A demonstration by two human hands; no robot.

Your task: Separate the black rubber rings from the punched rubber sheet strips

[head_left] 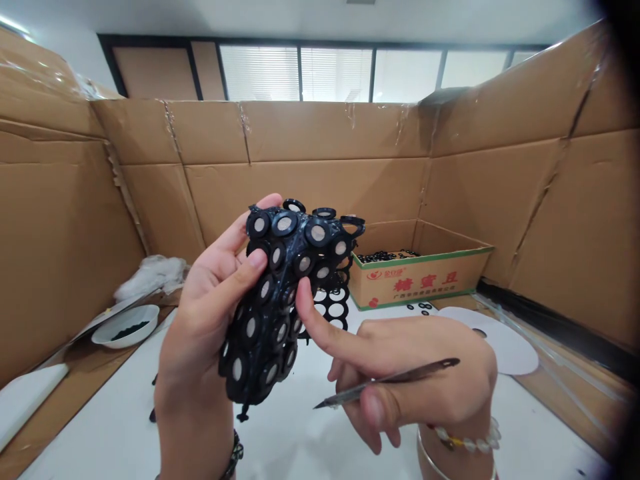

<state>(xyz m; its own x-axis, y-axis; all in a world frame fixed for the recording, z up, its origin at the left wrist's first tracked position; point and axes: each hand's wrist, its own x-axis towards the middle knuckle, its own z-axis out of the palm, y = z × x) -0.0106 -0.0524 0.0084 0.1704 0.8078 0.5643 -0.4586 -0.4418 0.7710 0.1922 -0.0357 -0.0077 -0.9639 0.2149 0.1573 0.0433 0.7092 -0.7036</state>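
Observation:
My left hand [205, 300] grips a bendy black piece of joined rubber rings [280, 300], held up in front of me. Most rings have a pale round disc in the middle; one at the upper right looks open. My right hand [410, 373] holds slim, pointed metal tweezers [385, 382] against the palm with the thumb, tip towards the lower left. Its index finger reaches out to the face of the ring piece and seems to touch it. Behind, a black lattice of rings [333, 310] shows white through its holes; whether it joins the held piece is hidden.
A cardboard box [420, 280] with black rings inside stands at the back right, several loose rings [423, 307] before it. A white disc [490, 340] lies right. At left are a bowl [125, 327] with dark bits and crumpled plastic [150, 277]. Cardboard walls [310, 133] surround the white table.

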